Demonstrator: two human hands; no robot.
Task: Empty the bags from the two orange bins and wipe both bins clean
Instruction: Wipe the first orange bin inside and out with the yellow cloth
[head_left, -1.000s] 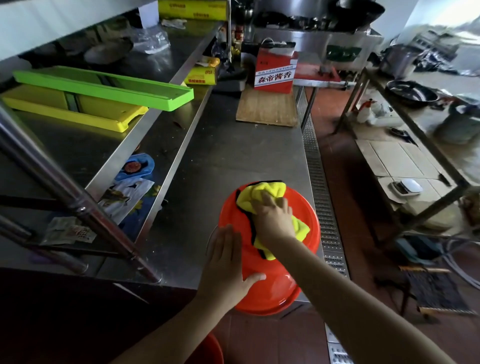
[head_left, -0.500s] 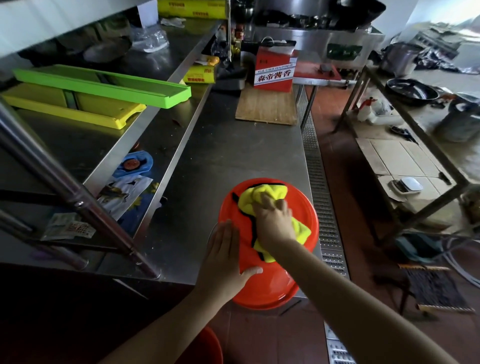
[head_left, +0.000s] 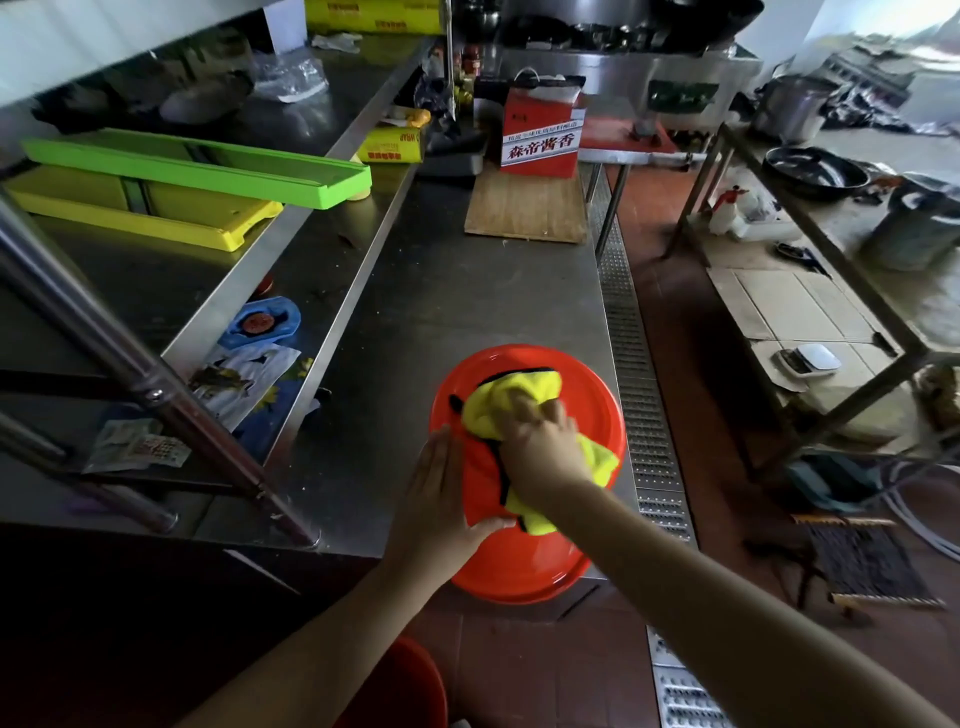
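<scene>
An orange bin (head_left: 587, 395) lies upside down at the near right corner of the steel counter (head_left: 457, 291), its round bottom facing up and its near side overhanging the edge. My right hand (head_left: 545, 447) presses a yellow cloth with black trim (head_left: 514, 395) onto that bottom. My left hand (head_left: 436, 499) rests flat with spread fingers against the bin's left side, thumb on the bottom. A second orange bin (head_left: 410, 686) shows as a rim on the floor at the bottom edge, mostly hidden by my left forearm.
A wooden board (head_left: 524, 208) and a red box (head_left: 540, 135) stand at the counter's far end. Green (head_left: 208, 171) and yellow (head_left: 145, 213) trays lie on the left shelf. A floor drain grate (head_left: 639, 405) runs along the counter's right side. A metal rack (head_left: 841, 291) stands right.
My right hand has drawn the yellow cloth toward me and slightly right across the bin's bottom. My left hand stays on the bin's left side.
</scene>
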